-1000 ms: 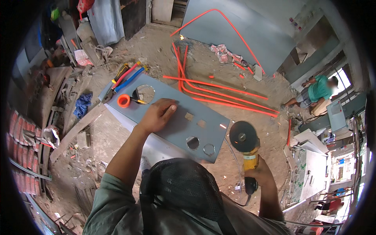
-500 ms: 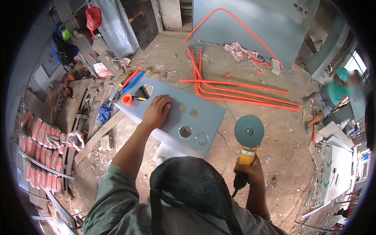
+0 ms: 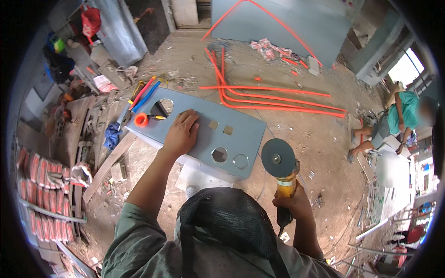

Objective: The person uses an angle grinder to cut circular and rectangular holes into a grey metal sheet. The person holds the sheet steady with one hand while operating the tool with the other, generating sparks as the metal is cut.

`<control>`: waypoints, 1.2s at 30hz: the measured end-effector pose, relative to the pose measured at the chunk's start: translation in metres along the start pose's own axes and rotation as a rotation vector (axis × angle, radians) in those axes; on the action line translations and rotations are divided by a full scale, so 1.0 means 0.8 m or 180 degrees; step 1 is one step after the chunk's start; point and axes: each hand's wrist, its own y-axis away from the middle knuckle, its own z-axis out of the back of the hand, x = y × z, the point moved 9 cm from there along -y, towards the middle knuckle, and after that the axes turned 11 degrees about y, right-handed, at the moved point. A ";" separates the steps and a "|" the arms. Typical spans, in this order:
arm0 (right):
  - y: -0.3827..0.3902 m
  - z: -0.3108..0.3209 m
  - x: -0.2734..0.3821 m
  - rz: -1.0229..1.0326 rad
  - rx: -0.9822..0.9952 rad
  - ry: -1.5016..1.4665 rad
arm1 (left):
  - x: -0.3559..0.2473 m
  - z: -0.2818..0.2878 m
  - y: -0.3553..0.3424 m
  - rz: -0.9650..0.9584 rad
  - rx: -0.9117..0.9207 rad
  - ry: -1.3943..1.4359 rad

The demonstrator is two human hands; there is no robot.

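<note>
Under my left hand [image 3: 182, 135] lies a grey panel [image 3: 248, 129] with two round holes, two small square cutouts and a scored circle near its right end. My left hand rests on it with fingers extended, holding nothing. My right hand [image 3: 298, 202] is wrapped round a yellow angle grinder [image 3: 286, 188]. Its large dark disc [image 3: 278, 162] stands just off the panel's right edge, apart from it. At the panel's far left end lie an orange tape roll [image 3: 141, 120], a red-handled tool [image 3: 143, 90] and a blue-handled tool [image 3: 146, 97].
Bent orange conduit pipes [image 3: 278, 98] lie on the dusty floor beyond the panel. A stack of red-and-grey bundles [image 3: 44, 180] is at the left. A co-worker in a green shirt [image 3: 408, 111] crouches at the right. Thin wires and scraps lie around.
My right hand has brought the grinder left, closer to the panel's edge, and the disc has turned slightly. My left hand stays on the panel. The view has shifted; the co-worker's posture has changed.
</note>
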 end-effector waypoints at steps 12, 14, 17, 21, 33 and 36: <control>0.047 -0.089 0.077 -0.0658 -0.0757 0.1127 | 0.027 0.022 -0.006 -0.0319 0.0206 0.0679; 0.050 -0.099 0.085 -0.0677 -0.0817 0.1167 | 0.031 0.022 -0.007 -0.0322 0.0211 0.0708; 0.056 -0.107 0.094 -0.0820 -0.0932 0.1293 | 0.035 0.025 -0.007 -0.0361 0.0175 0.0777; 0.055 -0.110 0.104 -0.0845 -0.0983 0.1271 | 0.037 0.028 -0.008 -0.0362 0.0181 0.0903; 0.057 -0.108 0.105 -0.1004 -0.1162 0.1840 | 0.039 0.035 -0.009 -0.0260 0.0099 0.1099; 0.062 -0.115 0.102 -0.0911 -0.1077 0.1627 | 0.034 0.037 -0.002 -0.0246 0.0107 0.1113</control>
